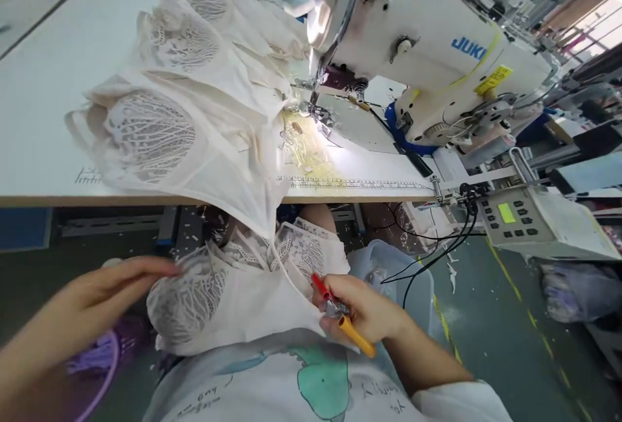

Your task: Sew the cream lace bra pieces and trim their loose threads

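Note:
A white lace bra (272,292) lies across my lap, its lace cups facing up. My left hand (131,286) is at the outer edge of the left-side cup (189,299), fingers stretched out and slightly blurred, fingertips touching or just beside the lace. My right hand (364,308) is closed around small thread snips (340,308) with red and orange sleeved handles, close to the bra's right edge. A thin white strap runs from this bra up to the table edge. On the table, more white lace bras (150,130) lie in a joined, overlapping row leading toward the needle.
A lit JUKI sewing machine (422,39) stands on the white table (39,150), with a printed ruler along the front edge. A control box (525,218) hangs at right. Below are a translucent bin (422,292), black cables and a purple-rimmed basket (114,370).

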Motion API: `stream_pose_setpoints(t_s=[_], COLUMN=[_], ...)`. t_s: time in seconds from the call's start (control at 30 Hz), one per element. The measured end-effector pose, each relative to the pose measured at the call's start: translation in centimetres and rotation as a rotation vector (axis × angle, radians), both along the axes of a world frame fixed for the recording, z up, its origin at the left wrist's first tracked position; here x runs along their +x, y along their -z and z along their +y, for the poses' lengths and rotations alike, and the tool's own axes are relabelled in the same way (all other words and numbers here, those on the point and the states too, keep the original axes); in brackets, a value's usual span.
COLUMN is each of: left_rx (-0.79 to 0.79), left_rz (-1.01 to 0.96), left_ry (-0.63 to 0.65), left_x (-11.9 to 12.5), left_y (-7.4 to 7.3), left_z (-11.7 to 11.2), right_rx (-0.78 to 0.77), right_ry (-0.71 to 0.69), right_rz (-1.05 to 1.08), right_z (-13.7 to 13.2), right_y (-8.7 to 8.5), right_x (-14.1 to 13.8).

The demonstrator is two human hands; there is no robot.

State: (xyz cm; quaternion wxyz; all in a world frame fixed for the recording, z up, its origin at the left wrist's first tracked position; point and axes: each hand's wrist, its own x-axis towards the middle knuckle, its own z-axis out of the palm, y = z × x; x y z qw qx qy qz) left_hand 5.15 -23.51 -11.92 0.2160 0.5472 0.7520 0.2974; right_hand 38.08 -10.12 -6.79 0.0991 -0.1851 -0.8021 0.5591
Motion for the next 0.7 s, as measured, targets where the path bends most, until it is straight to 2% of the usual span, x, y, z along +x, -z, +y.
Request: stream_pose_setpoints(t_s=[0.07, 0.13, 0.2, 0.3, 0.4, 0.57, 0.7], left_rx=[-0.019, -0.007, -0.052, -0.083, -0.109, -0.177, -0.207], left_rz=[-0.244, -0.408, -0.543, -0.686, -0.704, -0.706, -0.724], left_ry=[0.219, 0.504, 0.603, 0.512, 0.401, 0.433, 0.439], left_x=[4.0, 7.4, 9.9, 11.8, 12.1, 11.4, 11.2], left_y=[-0.5, -1.3, -1.9, -1.9, -1.5, -1.6, -1.9], left_z=[2.6, 5.0, 6.5, 7.2, 6.9, 6.7, 6.6], right_rx=[0.01, 0.011, 0.009, -0.038, -0.058, 0.26, 0.358], right_ry=[0.01, 0.038, 0.053, 0.01, -0.077, -0.275, -0.412], right_rz=[-0.002, -0.021, -0.05, -0.081, -0.235, -0.563, -0.635], right_z=[-0.4, -0.8, -0.8, 0.4, 3.0, 6.9, 7.8], right_y=[0.1, 0.3, 0.5, 0.1, -1.0, -2.9, -3.6], right_x=[0.0, 0.0, 0.4, 1.3, 1.9, 0.5, -1.6])
